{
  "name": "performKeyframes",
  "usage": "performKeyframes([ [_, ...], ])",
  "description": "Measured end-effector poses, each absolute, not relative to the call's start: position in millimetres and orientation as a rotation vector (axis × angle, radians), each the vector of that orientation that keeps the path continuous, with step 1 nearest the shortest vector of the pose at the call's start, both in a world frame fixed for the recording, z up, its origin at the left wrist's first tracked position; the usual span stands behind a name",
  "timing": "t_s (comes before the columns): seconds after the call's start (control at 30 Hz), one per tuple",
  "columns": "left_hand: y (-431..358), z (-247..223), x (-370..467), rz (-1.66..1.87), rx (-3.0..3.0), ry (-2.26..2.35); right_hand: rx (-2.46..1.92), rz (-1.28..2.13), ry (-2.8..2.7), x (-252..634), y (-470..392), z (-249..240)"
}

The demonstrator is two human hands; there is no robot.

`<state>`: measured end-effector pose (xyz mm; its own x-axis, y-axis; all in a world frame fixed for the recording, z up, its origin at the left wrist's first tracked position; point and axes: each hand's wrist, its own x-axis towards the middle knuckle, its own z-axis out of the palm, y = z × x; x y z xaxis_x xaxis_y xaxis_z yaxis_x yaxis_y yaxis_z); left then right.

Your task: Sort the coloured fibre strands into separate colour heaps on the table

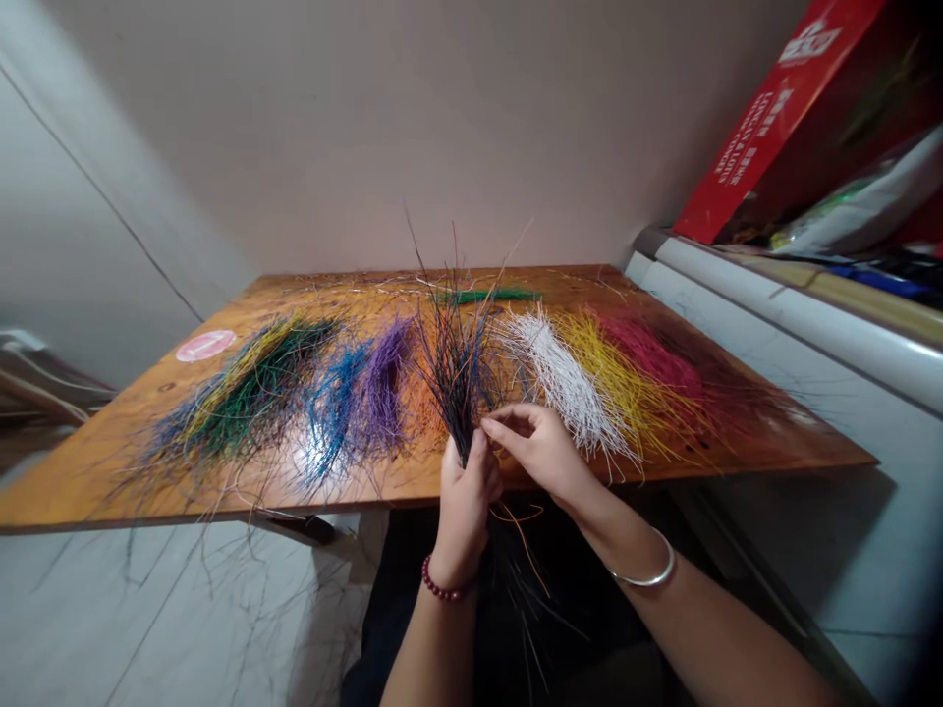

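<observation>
My left hand [468, 491], with a dark red bead bracelet at the wrist, is closed round a bundle of mostly black strands [458, 398]. The strands fan out above the fist and hang down below it, and an orange strand [525, 540] curls out beneath. Just right of the bundle is my right hand [526, 437], a silver bangle on its wrist. Its thumb and index finger are pinched together close to my left thumb; whatever lies between the fingertips is too small to make out.
On the wooden table [133, 422] lie piles of green [272, 383], blue [335, 393], purple [383, 378], orange, white [564, 378], yellow [626, 378] and red strands [655, 358]. A pink round sticker [206, 345] is at left. A red box [773, 118] stands right, beyond a white ledge.
</observation>
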<state>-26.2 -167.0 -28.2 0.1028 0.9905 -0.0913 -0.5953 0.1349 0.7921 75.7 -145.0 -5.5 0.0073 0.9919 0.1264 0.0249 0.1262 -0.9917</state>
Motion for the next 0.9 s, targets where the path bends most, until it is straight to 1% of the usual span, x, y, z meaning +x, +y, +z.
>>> performKeyframes([
  [0.27, -169, -27, -27, 1.303, 0.664, 0.718, -1.103, 1.022, -1.279, 74, -156, -1],
  [0.6, -175, -26, -25, 1.32, 0.797, 0.787, -1.216, 0.965, -1.301, 77, -161, 10],
  [0.9, -174, -27, -24, 1.24, 0.714, 0.712, -1.141, 1.166, -1.144, 78, -156, 4],
])
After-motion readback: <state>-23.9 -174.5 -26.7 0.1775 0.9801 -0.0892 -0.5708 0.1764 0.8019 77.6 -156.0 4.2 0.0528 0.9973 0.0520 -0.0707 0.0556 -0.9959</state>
